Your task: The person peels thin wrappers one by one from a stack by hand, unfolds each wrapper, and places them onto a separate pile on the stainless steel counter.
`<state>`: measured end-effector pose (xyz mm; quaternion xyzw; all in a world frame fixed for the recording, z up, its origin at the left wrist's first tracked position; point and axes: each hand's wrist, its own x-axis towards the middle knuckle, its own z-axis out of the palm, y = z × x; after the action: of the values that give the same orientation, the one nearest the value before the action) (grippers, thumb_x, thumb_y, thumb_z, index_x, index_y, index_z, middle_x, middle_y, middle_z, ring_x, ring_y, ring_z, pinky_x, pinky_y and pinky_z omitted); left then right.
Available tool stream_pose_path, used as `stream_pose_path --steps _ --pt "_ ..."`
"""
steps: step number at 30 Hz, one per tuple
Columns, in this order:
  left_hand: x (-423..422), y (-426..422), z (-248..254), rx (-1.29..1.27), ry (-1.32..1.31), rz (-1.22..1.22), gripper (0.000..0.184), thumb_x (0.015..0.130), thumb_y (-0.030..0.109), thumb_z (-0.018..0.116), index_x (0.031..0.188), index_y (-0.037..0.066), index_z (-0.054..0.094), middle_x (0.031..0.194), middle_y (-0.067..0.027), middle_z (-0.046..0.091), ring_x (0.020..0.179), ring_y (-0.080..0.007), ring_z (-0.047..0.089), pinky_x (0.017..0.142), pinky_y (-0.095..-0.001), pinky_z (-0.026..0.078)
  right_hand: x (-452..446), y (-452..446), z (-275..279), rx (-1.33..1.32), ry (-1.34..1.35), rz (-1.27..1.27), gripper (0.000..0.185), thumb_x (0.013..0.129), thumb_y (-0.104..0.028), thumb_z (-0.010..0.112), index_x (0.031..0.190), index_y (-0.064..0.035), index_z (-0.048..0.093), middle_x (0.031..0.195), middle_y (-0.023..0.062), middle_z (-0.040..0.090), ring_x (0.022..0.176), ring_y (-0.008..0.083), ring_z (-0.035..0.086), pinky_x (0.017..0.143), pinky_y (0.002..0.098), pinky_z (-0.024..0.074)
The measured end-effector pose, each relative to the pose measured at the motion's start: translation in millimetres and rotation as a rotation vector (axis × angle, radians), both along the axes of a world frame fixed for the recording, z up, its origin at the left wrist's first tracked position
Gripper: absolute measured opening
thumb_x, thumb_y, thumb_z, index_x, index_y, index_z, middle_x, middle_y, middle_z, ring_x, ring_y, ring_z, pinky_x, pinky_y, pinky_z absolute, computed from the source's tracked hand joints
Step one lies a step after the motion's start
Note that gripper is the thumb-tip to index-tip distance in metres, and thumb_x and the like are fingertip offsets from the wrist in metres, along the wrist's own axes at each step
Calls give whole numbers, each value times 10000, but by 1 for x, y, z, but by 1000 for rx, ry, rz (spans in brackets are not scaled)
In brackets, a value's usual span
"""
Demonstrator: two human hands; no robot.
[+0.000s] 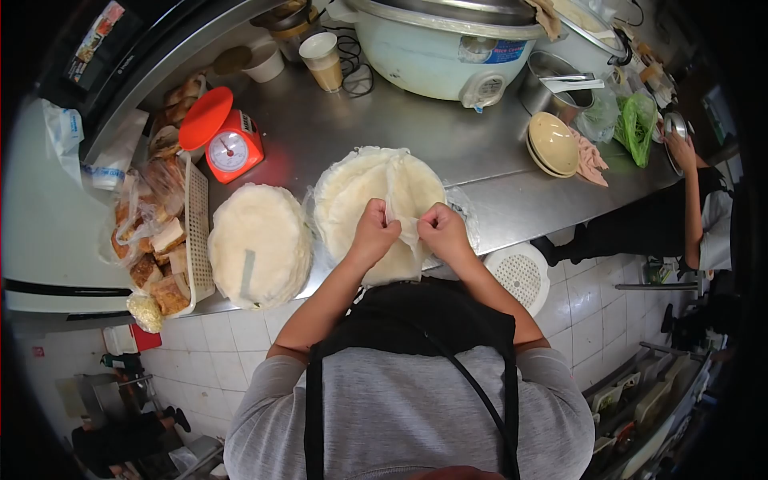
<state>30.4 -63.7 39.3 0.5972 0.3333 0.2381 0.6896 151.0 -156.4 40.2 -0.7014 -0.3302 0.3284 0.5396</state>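
A stack of thin, pale round dough wrappers (340,188) lies on the steel counter in front of me. Above its middle, my left hand (376,234) is closed, pinching the edge of a translucent wrapper sheet (391,188). My right hand (442,230) is also closed in a pinch on the sheet, just to the right. Between the hands the sheet is partly lifted and folded. To the left sits a second wrapper stack (260,236), with a greyish strip on top.
An orange kitchen scale (232,148) stands behind the left stack, beside a white basket (198,232) of bread pieces. At the back are a cup (322,64) and a large rice cooker (432,56). Bowls (554,144) stand to the right, near another person's hand (682,152).
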Motion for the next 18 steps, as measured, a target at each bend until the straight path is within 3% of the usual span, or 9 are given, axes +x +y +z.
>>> stream_pose_path --steps 3,6,12,14,18 --pt "-1 -1 20 -72 -39 -15 187 746 -28 471 922 25 436 781 -13 539 622 -42 490 509 -181 391 3 0 -3 -17 98 163 110 718 -119 595 746 -33 532 645 1 538 577 69 495 521 218 410" --pt "0 6 21 -56 -101 -95 239 749 -51 443 977 20 438 814 -16 548 660 -43 505 543 -171 389 -1 4 -5 92 156 143 193 746 -152 612 862 -31 516 733 3 532 645 68 495 578 203 408" --pt "-1 -5 23 53 -113 -263 269 756 -57 433 1011 32 438 788 20 494 652 -21 452 562 -160 353 5 11 32 140 590 -81 302 770 -154 613 993 -8 472 823 21 521 708 71 480 630 196 397" --pt "-1 -11 20 100 -47 -346 271 753 -42 455 1010 43 436 722 46 414 606 -14 385 542 -170 328 10 16 25 207 449 -13 254 774 -140 604 965 -15 493 790 9 523 684 64 478 608 190 395" --pt "-1 -17 10 60 -102 -444 220 761 -1 470 973 56 458 693 39 417 581 -25 393 529 -173 330 15 20 18 153 166 87 147 773 -113 597 874 -26 534 709 -19 517 619 45 458 561 179 384"
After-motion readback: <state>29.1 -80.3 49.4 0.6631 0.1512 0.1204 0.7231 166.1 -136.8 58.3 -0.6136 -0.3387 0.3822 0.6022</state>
